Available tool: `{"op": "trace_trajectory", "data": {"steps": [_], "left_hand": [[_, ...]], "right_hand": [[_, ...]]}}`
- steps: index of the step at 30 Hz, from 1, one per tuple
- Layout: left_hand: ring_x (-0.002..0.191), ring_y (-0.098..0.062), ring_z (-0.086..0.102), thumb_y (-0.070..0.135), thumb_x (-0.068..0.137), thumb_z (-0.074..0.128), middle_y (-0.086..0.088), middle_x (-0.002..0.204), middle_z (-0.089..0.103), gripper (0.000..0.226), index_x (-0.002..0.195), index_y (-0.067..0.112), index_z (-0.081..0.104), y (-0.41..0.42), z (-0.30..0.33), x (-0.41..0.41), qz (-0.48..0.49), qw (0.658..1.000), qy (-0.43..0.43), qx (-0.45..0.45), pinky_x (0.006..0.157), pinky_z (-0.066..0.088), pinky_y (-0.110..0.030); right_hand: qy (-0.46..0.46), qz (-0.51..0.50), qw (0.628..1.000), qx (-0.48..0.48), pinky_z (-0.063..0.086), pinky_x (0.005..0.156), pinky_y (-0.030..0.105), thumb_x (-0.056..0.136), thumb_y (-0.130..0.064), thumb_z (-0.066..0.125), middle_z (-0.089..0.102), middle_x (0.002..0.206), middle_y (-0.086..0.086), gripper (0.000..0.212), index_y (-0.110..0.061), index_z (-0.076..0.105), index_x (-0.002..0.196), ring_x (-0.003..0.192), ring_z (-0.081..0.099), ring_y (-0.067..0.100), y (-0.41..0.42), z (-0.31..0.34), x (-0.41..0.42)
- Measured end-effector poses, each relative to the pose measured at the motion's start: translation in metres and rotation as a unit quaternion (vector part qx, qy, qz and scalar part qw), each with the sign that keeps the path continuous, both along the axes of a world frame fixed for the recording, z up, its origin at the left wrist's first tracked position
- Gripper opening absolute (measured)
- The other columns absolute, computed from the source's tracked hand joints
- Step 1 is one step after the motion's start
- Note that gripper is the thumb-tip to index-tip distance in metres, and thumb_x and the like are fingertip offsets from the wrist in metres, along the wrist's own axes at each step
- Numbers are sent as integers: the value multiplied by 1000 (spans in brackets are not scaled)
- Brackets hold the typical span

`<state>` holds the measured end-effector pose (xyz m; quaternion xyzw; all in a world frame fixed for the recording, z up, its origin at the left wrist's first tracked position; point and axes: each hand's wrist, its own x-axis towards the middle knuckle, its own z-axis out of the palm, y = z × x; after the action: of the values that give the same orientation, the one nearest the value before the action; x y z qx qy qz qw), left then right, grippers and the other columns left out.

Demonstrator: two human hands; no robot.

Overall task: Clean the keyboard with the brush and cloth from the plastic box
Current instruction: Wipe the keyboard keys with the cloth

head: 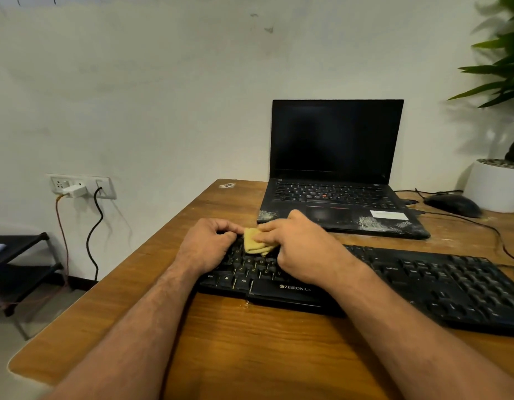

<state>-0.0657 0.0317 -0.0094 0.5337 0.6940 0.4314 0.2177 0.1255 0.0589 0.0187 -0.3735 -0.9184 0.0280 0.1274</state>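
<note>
A black Zebronics keyboard lies across the wooden desk. A folded yellow cloth rests on the keys near the keyboard's upper left part. My right hand presses on the cloth with its fingers over it. My left hand sits curled on the keyboard's left end, gripping that edge, right beside the cloth. No brush or plastic box is in view.
An open black laptop stands just behind the keyboard, with a black mouse and cables to its right. A white plant pot is at the far right. The desk's left edge drops off toward a wall socket and a black rack.
</note>
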Motion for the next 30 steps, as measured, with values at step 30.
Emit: {"op": "trace_trajectory", "data": {"steps": [30], "left_hand": [[74,-9,67,19,93,61,10,89,75,21,84,31,77,1,-2,-1,-3,1000,-10,3,67,53,-25]], "right_hand": [[50,0,998,-36,47,93,33,79,-14,40,62,131,-11,65,-49,60,129,96,43,11,0,5,2]]}}
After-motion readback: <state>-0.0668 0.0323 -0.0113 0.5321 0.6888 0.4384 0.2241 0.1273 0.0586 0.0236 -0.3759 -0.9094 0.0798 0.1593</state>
